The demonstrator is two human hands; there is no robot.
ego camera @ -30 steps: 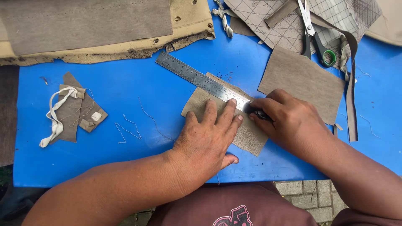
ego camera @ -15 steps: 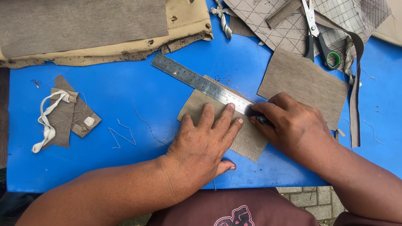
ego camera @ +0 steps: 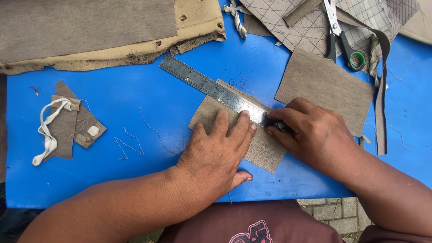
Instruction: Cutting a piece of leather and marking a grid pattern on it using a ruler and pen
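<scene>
Small taupe fabric piece (ego camera: 265,148) lies flat near the front edge of the blue desk (ego camera: 135,103), roughly centre. Steel ruler (ego camera: 211,87) laid diagonally across its upper edge, running up and to the left onto bare desk. Left hand (ego camera: 220,148) flat, palm down, fingers spread on the fabric, fingertips pressing the ruler's lower edge; nothing gripped. Right hand (ego camera: 310,132) closed around a small dark tool (ego camera: 276,126) whose tip meets the ruler's right end; kind of tool cannot be told.

Just right of the hands: a larger taupe fabric rectangle (ego camera: 324,87), apart from the small piece. Beyond it, quilted cloth (ego camera: 310,22) with scissors (ego camera: 339,38), green-lined handles, lying on top. Far left corner: tan foam-backed sheet (ego camera: 112,40). Left side: fabric scraps with a white strip (ego camera: 51,130). Loose threads (ego camera: 128,144) on the desk between the scraps and the left hand.
</scene>
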